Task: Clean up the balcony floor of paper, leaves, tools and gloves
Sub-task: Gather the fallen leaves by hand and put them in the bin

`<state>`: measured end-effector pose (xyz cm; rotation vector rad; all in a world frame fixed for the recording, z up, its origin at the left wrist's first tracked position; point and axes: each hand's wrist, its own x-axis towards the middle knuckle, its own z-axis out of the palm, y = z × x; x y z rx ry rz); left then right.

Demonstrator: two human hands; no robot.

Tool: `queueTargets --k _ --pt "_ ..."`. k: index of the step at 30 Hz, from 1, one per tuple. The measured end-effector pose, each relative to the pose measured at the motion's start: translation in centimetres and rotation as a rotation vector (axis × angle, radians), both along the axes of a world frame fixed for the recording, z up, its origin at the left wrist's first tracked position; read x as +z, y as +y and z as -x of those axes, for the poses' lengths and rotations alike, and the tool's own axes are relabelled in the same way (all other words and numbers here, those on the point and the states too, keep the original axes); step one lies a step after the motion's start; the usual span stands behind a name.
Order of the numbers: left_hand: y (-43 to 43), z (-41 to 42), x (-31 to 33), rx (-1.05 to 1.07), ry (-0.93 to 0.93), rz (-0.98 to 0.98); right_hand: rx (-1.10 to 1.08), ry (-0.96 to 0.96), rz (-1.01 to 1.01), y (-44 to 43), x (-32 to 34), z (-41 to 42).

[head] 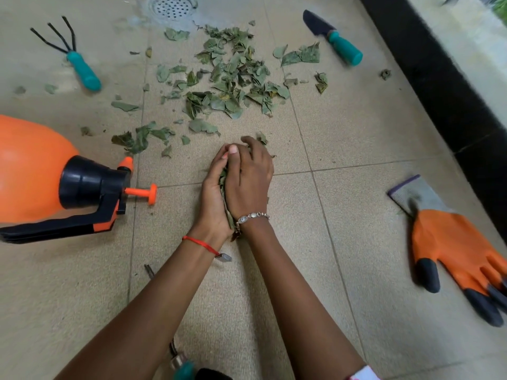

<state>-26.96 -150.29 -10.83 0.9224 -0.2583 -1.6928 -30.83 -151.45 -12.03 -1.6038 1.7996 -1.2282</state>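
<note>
Hands: the left hand and right hand are pressed palm to palm low over the floor, fingers curled in, squeezing a bunch of dry green leaves between them.
Held bunch: only the edges poke out near the thumbs and down by the wrists, so I can't tell how much is in there.
Rest of the leaves: a big scatter of loose crumbly green leaves sits on the beige tiled floor just past the fingertips, trailing off to the left.
Tools: a black three-prong hand rake with a teal handle lies far left and a black trowel with a teal handle far right.
Glove: an orange-and-grey work glove with black fingertips lies flat, well off to the right.
Sprayer: an orange pressure sprayer with a black cap lies on its side at the left.
Risk: those leaves look brittle, so imo squeezing harder means crumbs everywhere. Ease off while lifting and the wrist-end bits drop. Sweeping toward the round metal drain behind the pile could clog it.
</note>
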Motion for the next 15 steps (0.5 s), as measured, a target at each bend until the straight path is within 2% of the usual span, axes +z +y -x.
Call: queueTargets --k 2,5,7,10,12,15 --pt "-0.1 -0.2 0.2 -0.016 0.027 0.004 0.057 0.175 -0.074 -0.4 0.2 -0.3" --pt "-0.4 -0.6 0.7 0.028 -0.01 -0.021 0.161 0.263 -0.165 -0.7 0.5 0.0" --pt "-1.1 -0.7 0.3 0.135 -0.131 -0.011 0.2 0.207 -0.193 -1.2 1.1 0.4" --pt "-2.1 -1.2 -0.1 0.321 -0.299 -0.01 0.161 0.014 -0.127 -3.1 2.1 1.7" --pt "-2.5 -1.7 -0.4 0.367 -0.345 0.023 0.168 0.027 -0.157 -4.4 2.0 3.3" --pt "-2.6 -2.2 -1.0 0.367 -0.402 0.097 0.358 0.134 -0.316 -4.8 0.0 5.5"
